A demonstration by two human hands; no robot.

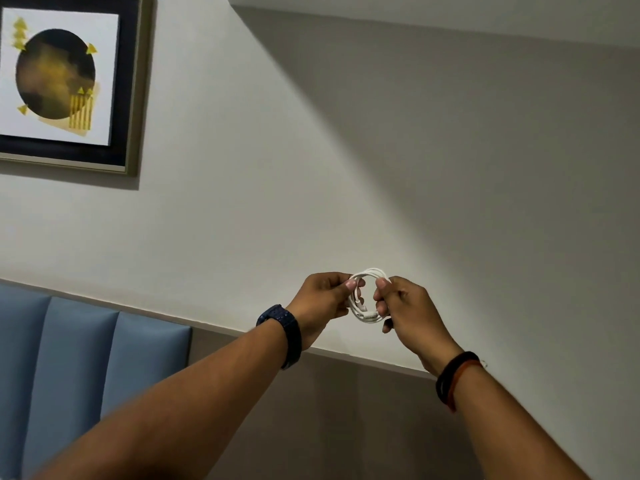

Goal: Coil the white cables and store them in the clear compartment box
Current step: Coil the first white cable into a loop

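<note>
Both arms are stretched out in front of the grey wall [381, 168]. The white cable [367, 317] is wound into a small round coil of several loops and is in the air between the two hands. The left hand [320, 306] pinches the coil's left side, thumb and fingers closed on it. The right hand [412, 313] grips the right side, fingers curled round the loops. A dark blue watch [282, 332] is on the left wrist. A framed picture [65, 81] hangs high at far left, with a blue padded panel [79, 368] low left.

Forearms [194, 403] bare. Left wrist, back from the left fingers [341, 285]: dark blue watch [287, 336], textured strap. Right wrist: black band [453, 375] nearer the right fingers [382, 285], thin red-orange band [464, 384] right behind it.
</note>
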